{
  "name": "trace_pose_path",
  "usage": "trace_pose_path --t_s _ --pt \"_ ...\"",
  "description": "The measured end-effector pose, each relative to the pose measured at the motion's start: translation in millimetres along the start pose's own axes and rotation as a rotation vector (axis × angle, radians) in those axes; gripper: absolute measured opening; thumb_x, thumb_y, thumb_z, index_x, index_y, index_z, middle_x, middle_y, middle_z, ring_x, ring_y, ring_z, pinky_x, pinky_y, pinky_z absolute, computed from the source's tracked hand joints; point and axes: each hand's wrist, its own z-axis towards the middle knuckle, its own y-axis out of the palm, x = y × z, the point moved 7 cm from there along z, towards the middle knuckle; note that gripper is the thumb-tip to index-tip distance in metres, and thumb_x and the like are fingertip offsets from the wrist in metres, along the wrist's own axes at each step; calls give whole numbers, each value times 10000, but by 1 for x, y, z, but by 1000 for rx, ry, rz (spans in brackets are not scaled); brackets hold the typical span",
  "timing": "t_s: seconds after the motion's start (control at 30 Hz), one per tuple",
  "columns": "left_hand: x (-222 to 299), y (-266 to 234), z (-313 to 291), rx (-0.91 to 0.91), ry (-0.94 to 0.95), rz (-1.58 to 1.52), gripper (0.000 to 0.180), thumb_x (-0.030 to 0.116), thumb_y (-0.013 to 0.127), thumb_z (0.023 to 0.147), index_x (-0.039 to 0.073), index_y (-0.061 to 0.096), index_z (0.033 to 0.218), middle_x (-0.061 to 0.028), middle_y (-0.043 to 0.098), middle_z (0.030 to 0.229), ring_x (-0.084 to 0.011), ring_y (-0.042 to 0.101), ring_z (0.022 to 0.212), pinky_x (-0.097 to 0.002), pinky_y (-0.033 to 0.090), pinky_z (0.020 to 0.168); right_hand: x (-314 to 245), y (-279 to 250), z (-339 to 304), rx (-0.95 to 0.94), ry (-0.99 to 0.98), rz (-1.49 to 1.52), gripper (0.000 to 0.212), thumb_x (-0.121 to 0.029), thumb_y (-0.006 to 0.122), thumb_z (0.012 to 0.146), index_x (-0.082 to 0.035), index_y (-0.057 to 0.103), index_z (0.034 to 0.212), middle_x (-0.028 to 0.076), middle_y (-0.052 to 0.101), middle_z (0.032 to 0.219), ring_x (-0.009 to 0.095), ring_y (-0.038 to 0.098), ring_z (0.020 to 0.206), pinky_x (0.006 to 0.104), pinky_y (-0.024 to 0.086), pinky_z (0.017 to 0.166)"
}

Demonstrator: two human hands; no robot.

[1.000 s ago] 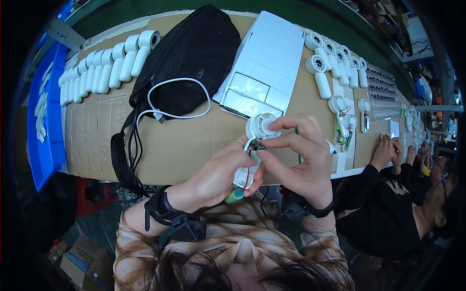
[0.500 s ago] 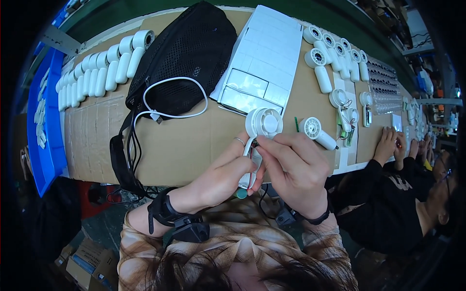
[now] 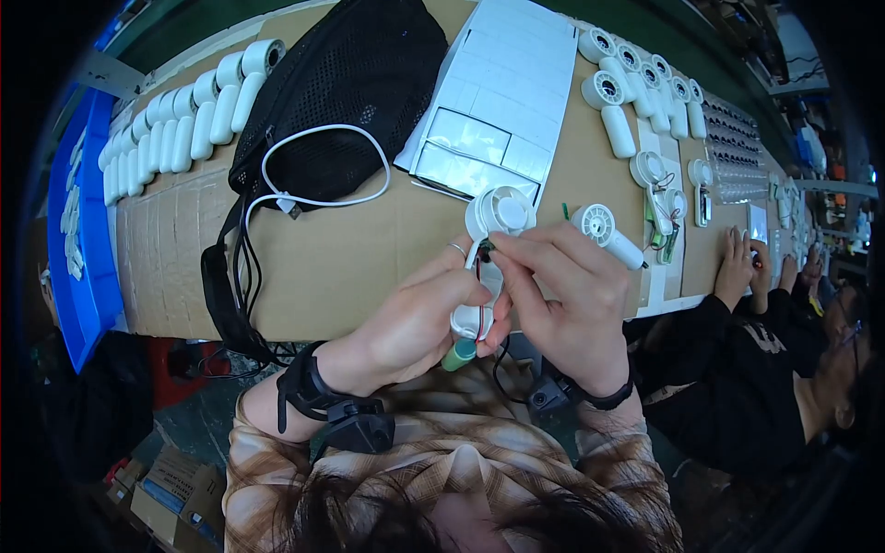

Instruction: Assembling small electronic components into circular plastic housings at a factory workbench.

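Note:
My left hand (image 3: 415, 309) is closed around the handle of an opened white handheld fan (image 3: 501, 210), its round head pointing away from me. Red and black wires run along the open handle. Below the handle's near end hangs a green cylindrical battery (image 3: 458, 354). With thumb and forefinger, my right hand (image 3: 576, 300) pinches a small dark green part (image 3: 488, 247) at the fan's neck; the fingertips partly hide it. Just right of my hands lies another white fan (image 3: 597, 224) on the cardboard-covered table.
A black mesh bag (image 3: 341, 101) with a white cable (image 3: 385, 166) lies left of a white box (image 3: 502, 78). White fans (image 3: 214, 115) line the back left, more fans (image 3: 616, 129) the right. A blue bin (image 3: 88, 286) stands far left; a co-worker's hands (image 3: 737, 267) are at right.
The green battery shows further out below the handle, and more of the wires is visible. Both hands keep their grip at the fan. The whole view has shifted slightly.

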Motion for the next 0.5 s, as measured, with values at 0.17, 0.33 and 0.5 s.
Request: trace_pose_path --t_s 0.17,0.33,0.5 --pt "-2 4 0 -110 -11 -205 288 31 417 829 18 428 1116 -112 540 873 -202 560 735 -304 462 644 7 1 4 -77 58 89 203 60 677 731 0 686 925 98 640 792 205 635 670 281 483 572" --pt "-2 4 0 -144 -32 -281 249 33 427 831 -7 461 1074 -114 550 885 -206 565 754 -313 462 668 8 0 10 -145 51 95 179 48 658 748 5 684 920 107 636 783 213 635 684 280 480 591" --pt "-3 6 1 -181 -73 -391 216 40 433 834 -33 487 1030 -130 565 916 -219 571 781 -326 467 689 16 1 11 -166 68 113 165 31 653 755 7 684 915 108 633 772 217 625 681 279 469 592"
